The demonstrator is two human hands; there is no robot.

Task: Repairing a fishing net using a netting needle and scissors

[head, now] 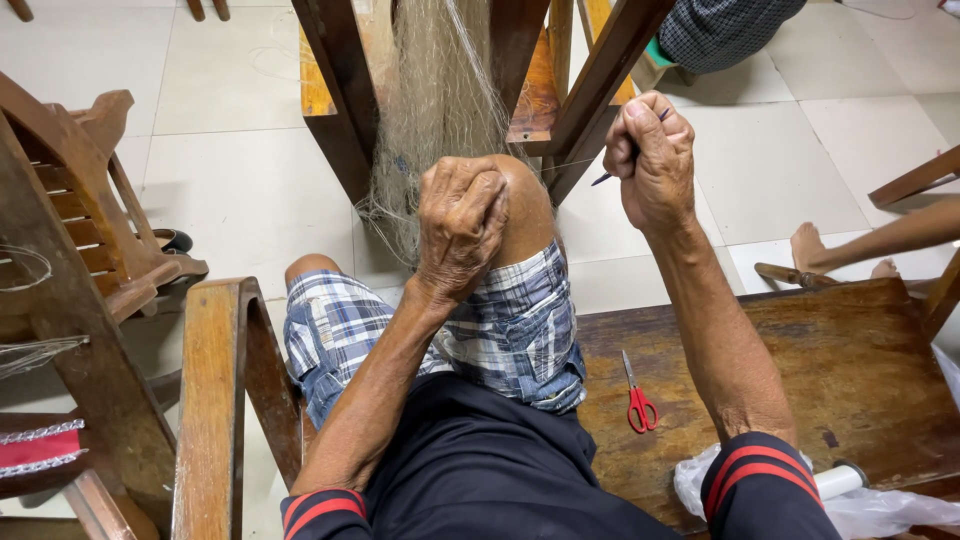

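A pale fishing net (436,110) hangs from a wooden chair (360,100) in front of me and drapes over my raised knee. My left hand (458,225) is closed in a fist on the net's lower edge, resting on that knee. My right hand (652,160) is raised to the right of it, shut on a thin dark netting needle (606,177). A fine thread runs from the needle back toward the net. I sit on a wooden bench (850,380) in plaid shorts.
Red-handled scissors (640,402) lie on the bench by my right forearm. A white spool (838,480) sits on a clear plastic bag near my right elbow. A wooden armchair (80,240) stands at left. Another person's foot (806,248) and leg show at right.
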